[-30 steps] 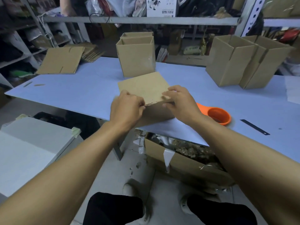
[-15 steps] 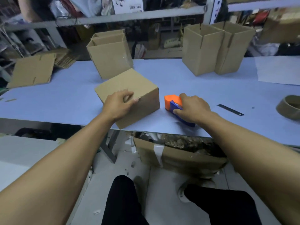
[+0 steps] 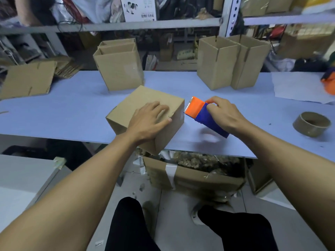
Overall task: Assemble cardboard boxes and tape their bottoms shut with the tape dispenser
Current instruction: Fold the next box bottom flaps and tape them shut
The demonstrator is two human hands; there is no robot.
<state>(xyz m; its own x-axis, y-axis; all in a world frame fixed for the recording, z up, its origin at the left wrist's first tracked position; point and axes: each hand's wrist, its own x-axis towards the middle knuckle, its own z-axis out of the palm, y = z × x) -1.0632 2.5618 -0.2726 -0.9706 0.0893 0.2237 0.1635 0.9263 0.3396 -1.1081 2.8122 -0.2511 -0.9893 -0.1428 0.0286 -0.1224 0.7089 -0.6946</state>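
Right hand (image 3: 223,113) grips the orange-and-blue plastic tape dispenser (image 3: 203,115), orange end pointing ten o'clock toward the brown cardboard box (image 3: 137,104); left hand (image 3: 147,120) presses flat on the box.

A closed box (image 3: 145,113) sits at the near edge of the counter (image 3: 54,113), with the left hand (image 3: 148,120) resting on top of it. Just to its right is the tape dispenser (image 3: 203,115), held in the right hand (image 3: 223,113). Behind the closed box stands an open box (image 3: 119,69) — and two more open boxes (image 3: 232,60) stand side by side at the back right. A flat box (image 3: 27,78) lies far left. A tape roll (image 3: 311,124) lies far right. Under the counter sits a big box (image 3: 190,176) on the floor.
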